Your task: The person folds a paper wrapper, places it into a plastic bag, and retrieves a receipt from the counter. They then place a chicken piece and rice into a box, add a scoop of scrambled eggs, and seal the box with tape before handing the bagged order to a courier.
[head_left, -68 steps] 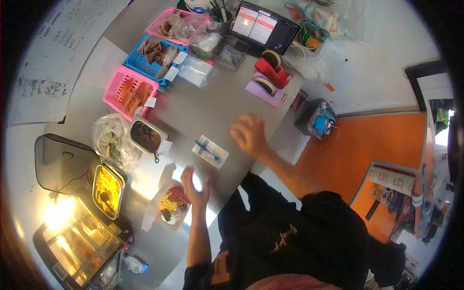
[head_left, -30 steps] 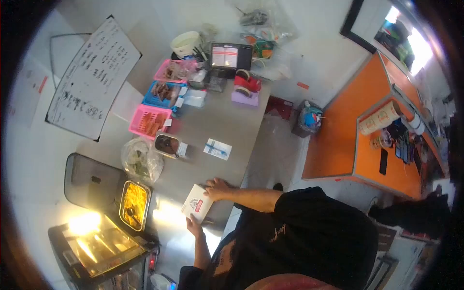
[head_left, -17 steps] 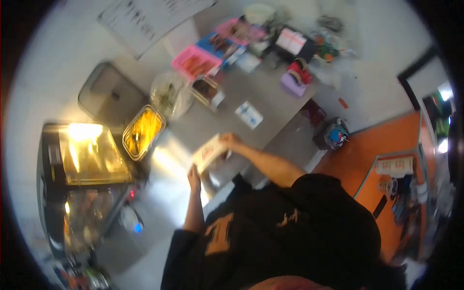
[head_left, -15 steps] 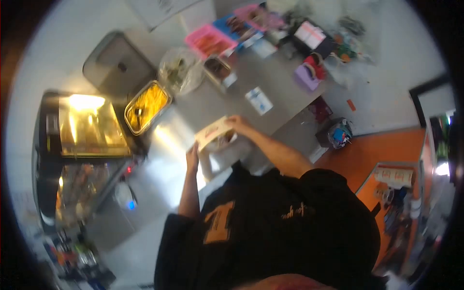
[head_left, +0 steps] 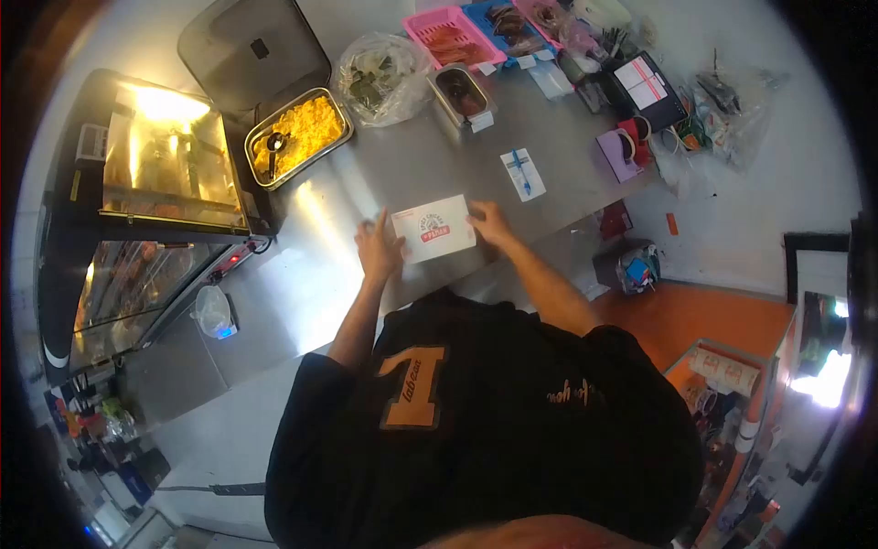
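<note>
A white cardboard takeaway box (head_left: 434, 231) with red and dark print on its closed lid lies on the steel counter in front of me. My left hand (head_left: 379, 251) is against its left side, fingers somewhat apart, thumb at the edge. At the opposite side, my right hand (head_left: 491, 225) grips the right edge with bent fingers. Both hands hold the box between them; their undersides are hidden.
Behind the box stand a metal tray of yellow food (head_left: 311, 128) with a black ladle, a clear plastic bag (head_left: 384, 64), a small steel container (head_left: 460, 94) and pink baskets (head_left: 453, 38). A lit display warmer (head_left: 169, 165) is at left. A blue pen (head_left: 521, 170) lies on white paper.
The box lid, raised and tilted between my hands before, is now down flat. My hands have moved to the box's two sides. The camera view has shifted.
</note>
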Demonstrator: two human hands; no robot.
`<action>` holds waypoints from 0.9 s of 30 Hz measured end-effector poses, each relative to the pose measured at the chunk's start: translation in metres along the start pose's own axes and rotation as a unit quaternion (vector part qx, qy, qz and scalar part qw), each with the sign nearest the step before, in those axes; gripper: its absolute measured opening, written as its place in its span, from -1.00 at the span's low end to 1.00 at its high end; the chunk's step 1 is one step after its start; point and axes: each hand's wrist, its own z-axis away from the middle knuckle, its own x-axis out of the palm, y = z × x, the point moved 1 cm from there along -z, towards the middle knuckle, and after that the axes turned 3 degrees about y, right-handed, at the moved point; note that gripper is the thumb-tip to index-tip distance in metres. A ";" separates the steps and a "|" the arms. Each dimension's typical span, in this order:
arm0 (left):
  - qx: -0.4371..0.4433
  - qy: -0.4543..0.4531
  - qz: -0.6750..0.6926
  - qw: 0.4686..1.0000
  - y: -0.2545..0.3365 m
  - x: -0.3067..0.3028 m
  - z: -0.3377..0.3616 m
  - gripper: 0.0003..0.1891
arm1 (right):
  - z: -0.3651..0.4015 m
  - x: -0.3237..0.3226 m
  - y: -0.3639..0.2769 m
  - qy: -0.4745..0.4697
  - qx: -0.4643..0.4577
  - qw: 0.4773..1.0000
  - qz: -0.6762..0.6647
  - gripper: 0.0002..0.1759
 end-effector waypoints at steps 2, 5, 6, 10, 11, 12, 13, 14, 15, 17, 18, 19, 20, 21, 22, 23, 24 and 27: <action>0.122 -0.056 -0.031 0.990 0.025 -0.024 -0.018 -0.20 | 0.005 -0.039 -0.058 -0.023 -0.147 0.985 0.085 -0.42; 0.301 -0.207 -0.046 0.930 0.041 -0.023 -0.038 -0.04 | 0.007 -0.030 -0.063 -0.043 -0.328 0.925 0.186 -0.45; 0.335 -0.209 -0.063 0.917 0.041 -0.014 -0.036 -0.02 | 0.004 -0.023 -0.054 -0.057 -0.374 0.896 0.235 -0.52; 0.420 -0.157 -0.086 0.890 0.025 0.014 -0.034 -0.09 | 0.013 -0.034 -0.042 0.026 -0.549 0.783 0.292 -0.83; 0.453 -0.132 -0.074 0.878 0.024 0.018 -0.034 -0.11 | 0.010 -0.028 -0.033 -0.043 -0.479 0.824 0.301 -0.75; 0.475 -0.141 -0.051 0.867 0.023 0.017 -0.038 -0.18 | 0.016 -0.041 -0.047 -0.041 -0.458 0.842 0.283 -0.77; 0.518 -0.149 -0.043 0.841 0.029 0.013 -0.041 -0.23 | 0.015 -0.033 -0.030 0.015 -0.525 0.803 0.282 -0.76; 0.552 -0.122 -0.114 0.817 0.020 0.024 -0.041 -0.34 | 0.016 -0.022 -0.017 0.005 -0.489 0.833 0.259 -0.71; 0.586 -0.125 -0.143 0.788 0.031 0.015 -0.038 -0.43 | 0.020 -0.023 -0.014 -0.030 -0.496 0.832 0.248 -0.67; 0.612 -0.158 -0.132 0.764 0.024 0.021 -0.048 -0.52 | 0.022 -0.035 -0.005 -0.048 -0.458 0.852 0.249 -0.63; 0.640 -0.179 -0.176 0.726 0.034 0.010 -0.048 -0.51 | 0.019 -0.042 -0.002 -0.054 -0.448 0.855 0.256 -0.60; 0.666 -0.187 -0.209 0.691 0.039 0.010 -0.048 -0.50 | 0.019 -0.049 0.000 -0.065 -0.440 0.858 0.256 -0.58; 0.687 -0.194 -0.243 0.657 0.039 0.008 -0.050 -0.49 | 0.012 -0.064 -0.002 -0.139 -0.249 0.916 0.283 -0.53; 0.703 -0.197 -0.278 0.625 0.037 0.008 -0.053 -0.48 | 0.005 -0.093 -0.008 -0.208 -0.050 0.932 0.292 -0.48; 0.680 -0.244 -0.256 0.642 0.039 0.009 -0.058 -0.45 | 0.006 -0.136 -0.015 -0.269 0.148 0.907 0.288 -0.43; 0.653 -0.291 -0.236 0.659 0.040 0.010 -0.063 -0.43 | 0.011 -0.194 -0.016 -0.232 0.116 0.936 0.239 -0.30; 0.624 -0.336 -0.217 0.672 0.041 0.010 -0.065 -0.41 | -0.003 -0.235 0.019 -0.145 0.079 0.971 0.172 -0.26; 0.763 -0.071 -0.383 0.516 0.025 0.021 -0.046 -0.27 | 0.115 -0.483 -0.103 0.173 -0.079 0.955 0.229 -0.62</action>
